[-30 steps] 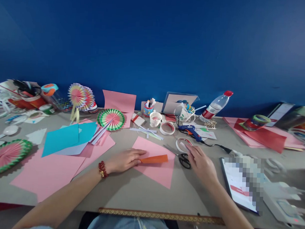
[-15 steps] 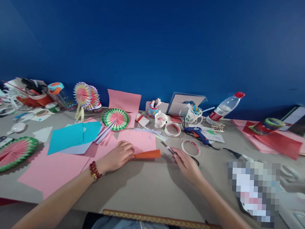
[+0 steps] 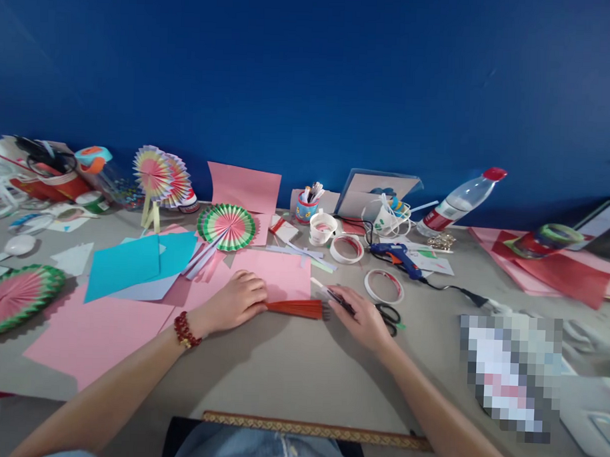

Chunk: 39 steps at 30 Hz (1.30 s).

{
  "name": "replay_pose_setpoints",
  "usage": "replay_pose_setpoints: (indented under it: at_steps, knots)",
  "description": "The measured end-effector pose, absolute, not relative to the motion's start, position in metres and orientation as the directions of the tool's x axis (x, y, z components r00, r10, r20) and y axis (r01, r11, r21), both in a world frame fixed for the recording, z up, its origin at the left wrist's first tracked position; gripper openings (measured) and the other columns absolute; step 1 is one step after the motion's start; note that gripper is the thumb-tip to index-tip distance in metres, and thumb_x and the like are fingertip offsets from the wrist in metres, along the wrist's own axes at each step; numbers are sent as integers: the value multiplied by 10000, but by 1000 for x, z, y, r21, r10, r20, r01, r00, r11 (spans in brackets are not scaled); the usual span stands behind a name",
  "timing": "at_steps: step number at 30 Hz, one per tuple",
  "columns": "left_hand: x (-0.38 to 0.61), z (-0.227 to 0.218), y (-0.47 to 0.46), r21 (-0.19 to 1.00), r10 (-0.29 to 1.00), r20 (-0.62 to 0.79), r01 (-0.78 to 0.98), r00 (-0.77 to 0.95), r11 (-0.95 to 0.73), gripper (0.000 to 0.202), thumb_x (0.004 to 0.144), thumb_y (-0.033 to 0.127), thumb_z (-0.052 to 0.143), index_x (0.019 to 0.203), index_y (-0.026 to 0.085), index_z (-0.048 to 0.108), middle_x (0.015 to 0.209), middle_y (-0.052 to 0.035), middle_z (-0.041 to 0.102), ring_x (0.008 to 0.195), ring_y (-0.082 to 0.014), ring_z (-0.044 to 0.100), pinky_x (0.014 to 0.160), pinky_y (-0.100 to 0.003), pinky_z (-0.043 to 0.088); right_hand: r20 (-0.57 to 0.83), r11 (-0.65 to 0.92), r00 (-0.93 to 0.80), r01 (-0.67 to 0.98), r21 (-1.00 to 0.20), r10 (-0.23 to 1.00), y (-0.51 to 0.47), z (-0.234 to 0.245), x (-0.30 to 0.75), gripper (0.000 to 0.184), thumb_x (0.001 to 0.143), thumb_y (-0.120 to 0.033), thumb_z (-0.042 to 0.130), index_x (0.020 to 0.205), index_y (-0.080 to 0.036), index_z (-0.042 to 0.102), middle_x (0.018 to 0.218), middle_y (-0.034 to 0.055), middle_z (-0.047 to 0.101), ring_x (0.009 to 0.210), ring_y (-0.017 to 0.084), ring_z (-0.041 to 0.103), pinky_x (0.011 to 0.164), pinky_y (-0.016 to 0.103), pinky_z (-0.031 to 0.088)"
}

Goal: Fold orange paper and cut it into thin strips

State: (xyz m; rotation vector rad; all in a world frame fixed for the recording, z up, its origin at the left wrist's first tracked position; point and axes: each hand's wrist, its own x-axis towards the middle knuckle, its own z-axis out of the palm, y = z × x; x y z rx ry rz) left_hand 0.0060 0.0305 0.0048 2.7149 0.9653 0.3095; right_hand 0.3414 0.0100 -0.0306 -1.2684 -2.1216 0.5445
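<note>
The pleated orange paper strip point(image 3: 297, 309), between the hands, is held at its left end by the palm-down left hand point(image 3: 236, 299), fingers bent inward. A slim dark pale-tipped tool point(image 3: 342, 301) is gripped in the right hand's point(image 3: 360, 320) curled fingers. Room is given by grey tabletop point(image 3: 284, 374) between the forearms, bounded nearside by gold-patterned edging point(image 3: 318, 431).

Craft workspace: paper fan point(image 3: 227, 227), glue gun point(image 3: 396, 258), tape roll point(image 3: 344, 260) on desk point(image 3: 259, 380).

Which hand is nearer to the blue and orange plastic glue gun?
Right. The right hand is in front of the glue gun, slightly left; the left hand is farther left, holding the folded orange paper.
</note>
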Motion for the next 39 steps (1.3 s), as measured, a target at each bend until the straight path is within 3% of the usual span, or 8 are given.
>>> replay_pose_setpoints:
  at_steps: [6, 10, 14, 19, 24, 28, 33, 39]
  knots:
    - [9, -3, 19, 80, 652, 295, 662, 699, -745, 239, 1004, 118, 430, 1068, 167, 654, 1003, -77, 681, 933, -214, 596, 926, -398, 435, 319, 457, -328, 669, -586, 889, 12, -35, 348, 258, 1015, -353, 480, 1178, -227, 635, 1148, 90, 725, 1025, 235, 699, 852, 322, 563]
    - [1, -15, 4, -45, 614, 339, 664, 713, -746, 350, 1000, 79, 405, 1270, 160, 613, 1145, -112, 669, 1050, -230, 605, 984, -417, 459, 331, 485, -356, 677, -554, 874, 10, -34, 347, 267, 1013, -328, 481, 1209, -226, 631, 1159, 85, 727, 1021, 226, 707, 859, 314, 559]
    - [-7, -16, -15, -10, 630, 242, 651, 738, -759, 408, 999, 136, 441, 1392, 173, 546, 1366, -128, 597, 1258, -262, 546, 1157, -510, 345, 322, 493, -373, 671, -554, 870, 8, -30, 345, 286, 1019, -331, 469, 1229, -234, 638, 1165, 80, 725, 1018, 220, 711, 860, 313, 562]
    - [14, -11, -25, 101, 639, 232, 635, 733, -766, 471, 1035, 300, 458, 1480, 146, 446, 1511, -138, 485, 1382, -281, 457, 1188, -502, 326, 311, 505, -397, 675, -538, 863, 7, -27, 342, 304, 1029, -339, 461, 1252, -240, 641, 1148, 78, 724, 975, 213, 715, 829, 318, 565]
    - [49, -16, -14, 227, 719, 294, 684, 630, -693, 322, 1049, 258, 429, 1322, 158, 566, 1300, -127, 626, 1163, -246, 586, 1010, -426, 489, 341, 525, -400, 665, -530, 851, 7, -29, 344, 312, 1028, -328, 454, 1267, -255, 641, 1168, 80, 723, 1030, 222, 703, 881, 339, 564]
    - [57, -22, -11, 127, 662, 291, 658, 691, -743, 235, 1033, 180, 428, 1073, 170, 660, 1106, -99, 651, 974, -224, 588, 860, -391, 505, 330, 519, -400, 667, -535, 855, 7, -29, 348, 320, 1030, -338, 453, 1276, -249, 637, 1166, 87, 720, 1017, 224, 704, 867, 335, 566]
    - [53, -26, -25, 21, 575, 248, 589, 780, -808, 250, 1005, 95, 418, 1068, 167, 650, 1076, -101, 637, 933, -218, 555, 822, -377, 494, 309, 543, -447, 678, -495, 839, 3, -18, 350, 320, 1036, -322, 440, 1266, -239, 646, 1124, 85, 725, 941, 217, 709, 818, 324, 556]
    - [55, -27, -29, 121, 627, 206, 617, 751, -778, 266, 1044, 140, 387, 991, 162, 647, 992, -84, 605, 914, -217, 542, 828, -367, 484, 192, 563, -534, 727, -393, 823, -19, -8, 357, 339, 1034, -327, 425, 1287, -254, 640, 991, 60, 735, 800, 202, 712, 700, 291, 541]
